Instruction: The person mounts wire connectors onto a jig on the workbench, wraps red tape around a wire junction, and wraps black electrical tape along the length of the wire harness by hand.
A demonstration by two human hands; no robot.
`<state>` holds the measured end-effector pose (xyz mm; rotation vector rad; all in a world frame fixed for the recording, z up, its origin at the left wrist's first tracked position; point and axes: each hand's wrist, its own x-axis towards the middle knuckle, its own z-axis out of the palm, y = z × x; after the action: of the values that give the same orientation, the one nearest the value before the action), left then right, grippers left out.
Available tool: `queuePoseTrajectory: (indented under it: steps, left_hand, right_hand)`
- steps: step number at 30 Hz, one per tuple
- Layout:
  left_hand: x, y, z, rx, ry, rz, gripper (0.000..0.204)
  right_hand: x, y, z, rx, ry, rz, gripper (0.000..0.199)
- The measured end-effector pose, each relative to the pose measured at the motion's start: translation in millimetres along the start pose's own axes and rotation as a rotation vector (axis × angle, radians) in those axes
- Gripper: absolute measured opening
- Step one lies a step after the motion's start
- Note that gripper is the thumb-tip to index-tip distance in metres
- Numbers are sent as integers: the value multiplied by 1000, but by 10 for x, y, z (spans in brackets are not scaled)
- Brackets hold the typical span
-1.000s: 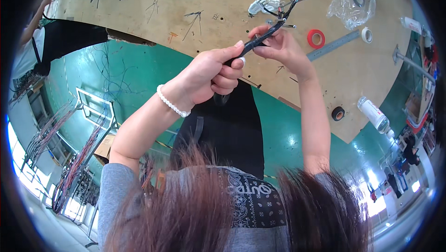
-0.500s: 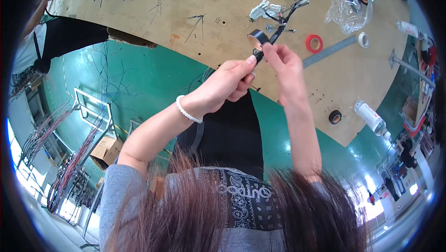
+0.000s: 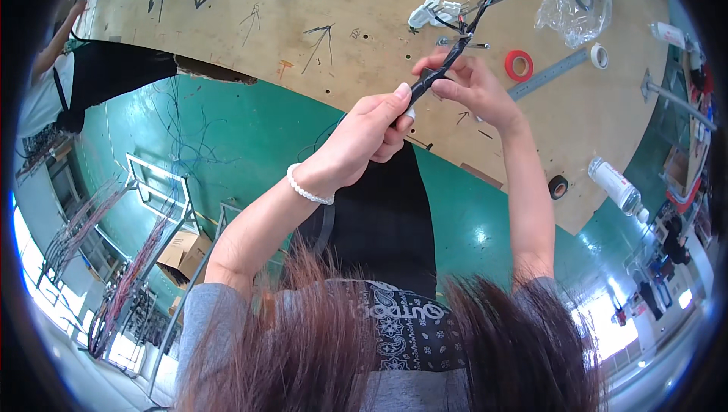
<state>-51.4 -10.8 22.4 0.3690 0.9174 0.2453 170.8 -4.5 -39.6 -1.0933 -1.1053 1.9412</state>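
A black tape-wrapped wire bundle (image 3: 453, 55) slants from the white fixtures on the board down to my hands. My left hand (image 3: 371, 125) is closed round its near end, thumb along the top. Just beyond, my right hand (image 3: 481, 92) reaches round the bundle, its fingers behind and its thumb in front. A roll of black tape (image 3: 427, 75) shows in part behind the bundle, between the right fingers; most of it is hidden. Both hands are over the board's near edge.
White fixtures (image 3: 436, 13) and metal pins hold the bundle's far part. To the right lie a red tape roll (image 3: 519, 66), a steel ruler (image 3: 551, 74), a white tape roll (image 3: 598, 56), a black tape roll (image 3: 558, 187), a clear bag (image 3: 570, 17) and a plastic bottle (image 3: 616, 187). Another person (image 3: 51, 93) stands far left.
The tape roll has gone from above the bundle to behind it, with my right hand turning round the bundle. My left hand keeps its grip. The view has shifted slightly.
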Motion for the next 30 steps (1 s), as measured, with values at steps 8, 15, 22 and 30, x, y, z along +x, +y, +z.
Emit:
queuePoseTrajectory:
  steps: [8, 15, 22, 30]
  left_hand:
    - [151, -293, 34, 771, 219, 442, 45]
    - [213, -380, 28, 993, 297, 431, 38]
    - [187, -523, -70, 758, 288, 508, 25]
    - [257, -790, -182, 665, 130, 954, 56]
  right_hand:
    - [-372, -225, 332, 13, 323, 190, 22]
    - [-405, -147, 698, -667, 695, -165, 11]
    - [-1138, 126, 978, -799, 910, -191, 8]
    - [-959, 1039, 279, -1203, 1106, 109, 33]
